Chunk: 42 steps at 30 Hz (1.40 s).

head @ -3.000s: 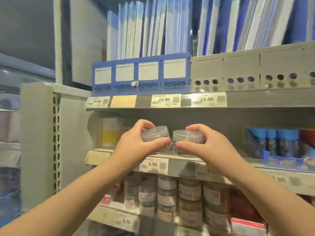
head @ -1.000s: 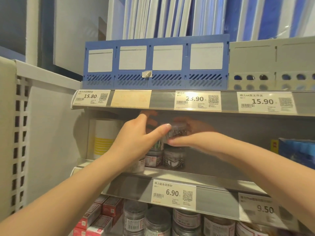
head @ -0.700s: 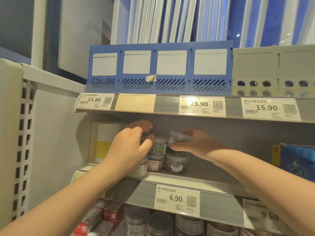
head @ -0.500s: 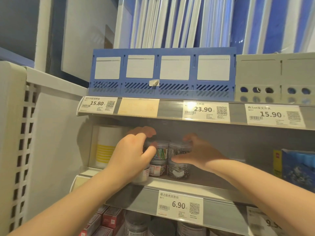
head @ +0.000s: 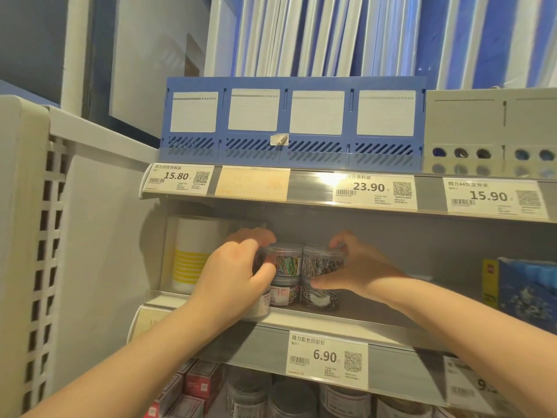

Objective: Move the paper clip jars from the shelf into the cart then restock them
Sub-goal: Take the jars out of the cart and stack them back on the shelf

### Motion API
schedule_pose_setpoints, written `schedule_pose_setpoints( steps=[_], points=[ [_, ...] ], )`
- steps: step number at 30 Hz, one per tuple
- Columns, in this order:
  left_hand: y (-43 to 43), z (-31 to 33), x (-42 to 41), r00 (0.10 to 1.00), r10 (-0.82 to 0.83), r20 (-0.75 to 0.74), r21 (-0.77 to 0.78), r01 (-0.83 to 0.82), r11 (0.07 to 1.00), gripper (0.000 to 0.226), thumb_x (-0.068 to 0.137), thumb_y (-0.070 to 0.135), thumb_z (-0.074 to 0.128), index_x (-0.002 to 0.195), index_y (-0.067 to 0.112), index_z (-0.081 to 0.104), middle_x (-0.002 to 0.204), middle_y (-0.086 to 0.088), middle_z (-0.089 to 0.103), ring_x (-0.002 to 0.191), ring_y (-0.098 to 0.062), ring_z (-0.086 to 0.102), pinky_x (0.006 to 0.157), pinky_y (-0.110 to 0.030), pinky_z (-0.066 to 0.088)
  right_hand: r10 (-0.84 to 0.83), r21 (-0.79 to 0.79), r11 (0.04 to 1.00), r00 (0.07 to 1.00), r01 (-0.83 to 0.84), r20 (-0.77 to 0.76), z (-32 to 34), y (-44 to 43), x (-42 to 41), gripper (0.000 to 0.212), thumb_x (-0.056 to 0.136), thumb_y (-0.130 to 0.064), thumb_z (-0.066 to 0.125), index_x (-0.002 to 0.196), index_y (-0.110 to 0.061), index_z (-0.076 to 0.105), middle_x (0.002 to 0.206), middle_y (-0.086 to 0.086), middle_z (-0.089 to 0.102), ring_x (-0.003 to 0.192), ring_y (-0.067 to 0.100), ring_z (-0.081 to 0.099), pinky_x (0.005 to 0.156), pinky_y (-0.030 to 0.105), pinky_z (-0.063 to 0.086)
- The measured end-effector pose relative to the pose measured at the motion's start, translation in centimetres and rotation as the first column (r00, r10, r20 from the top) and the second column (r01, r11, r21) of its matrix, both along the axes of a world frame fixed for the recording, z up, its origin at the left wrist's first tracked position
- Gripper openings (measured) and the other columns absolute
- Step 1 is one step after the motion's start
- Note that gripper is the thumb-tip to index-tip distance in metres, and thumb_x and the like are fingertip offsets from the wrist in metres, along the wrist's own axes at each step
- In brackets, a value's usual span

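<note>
Both hands are up at the middle shelf (head: 379,316), working a 2x2 stack of clear paper clip jars.

- Top left: coloured-clip jar (head: 286,262). It sits upright on a labelled jar (head: 284,294).
- Top right: silver-clip jar (head: 324,262). It sits on another silver-clip jar (head: 319,298) and tilts slightly, not quite square on it.
- The two top jars touch side by side.
- Left hand (head: 235,276): curled round the left side of the coloured-clip jar, thumb on its front wall, fingers over the far top.
- A third jar (head: 259,307) shows under the left palm, mostly hidden. Can't tell if the hand touches it.
- Right hand (head: 360,267): pinches the silver-clip jar, thumb low on the front, fingers arched over the lid.

Surroundings:
- 6.90 price tag (head: 327,356) on the shelf rail, just below the stack.
- White pack with yellow stripes (head: 193,254) on the far left of the same shelf.
- Blue packets (head: 527,292) well to the right.
- Shelf above: blue file organiser (head: 292,128), with a grey organiser (head: 491,131) on its right.
- Price tags 15.80 (head: 177,176), 23.90 (head: 369,187) and 15.90 (head: 488,196) on that shelf's rail.
- Shelf below: more clear jars (head: 291,399), with red boxes (head: 200,384) to their left.
</note>
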<state>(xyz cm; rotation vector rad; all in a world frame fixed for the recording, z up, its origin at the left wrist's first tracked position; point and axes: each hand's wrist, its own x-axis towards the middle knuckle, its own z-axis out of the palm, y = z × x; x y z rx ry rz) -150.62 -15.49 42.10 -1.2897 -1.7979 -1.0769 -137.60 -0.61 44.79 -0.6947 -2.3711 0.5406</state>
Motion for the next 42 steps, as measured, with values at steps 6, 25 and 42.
schedule_pose_setpoints(
  steps=[6,25,42],
  points=[
    [0.0,0.1,-0.1,1.0,0.011,0.005,-0.021,-0.01,1.0,0.023,0.087,0.019,0.055,0.07,0.018,0.04,0.06,0.009,0.034,0.069,-0.023,0.041,0.059,-0.029,0.017,0.004,0.004,1.0,1.0,-0.004,0.003,-0.1,0.1,-0.1,0.061,0.068,-0.04,0.08,0.114,-0.03,0.041,0.102,-0.011,0.044,0.097,0.013,0.048,0.067,0.024,0.037],
    [-0.8,0.7,2.9,0.995,-0.055,-0.078,-0.051,0.051,0.997,0.028,0.089,0.026,0.052,0.117,0.022,0.053,0.107,0.007,0.055,0.103,-0.013,0.05,0.084,-0.024,0.037,0.115,0.107,0.987,0.991,-0.122,0.065,3.2,-0.8,4.3,0.04,0.078,-0.05,0.067,0.11,-0.031,0.051,0.112,-0.01,0.055,0.096,0.008,0.054,0.083,0.02,0.041],
    [-5.0,-3.8,20.3,0.913,-0.382,-0.143,-0.228,0.345,0.91,0.05,0.079,0.049,0.031,0.116,0.025,0.054,0.111,0.012,0.055,0.105,-0.004,0.045,0.086,-0.015,0.03,0.002,0.363,0.931,0.997,0.026,-0.075,-4.1,-12.2,23.7,0.014,0.089,-0.03,0.055,0.075,-0.033,0.055,0.075,-0.014,0.062,0.075,0.002,0.056,0.067,0.019,0.043]
  ],
)
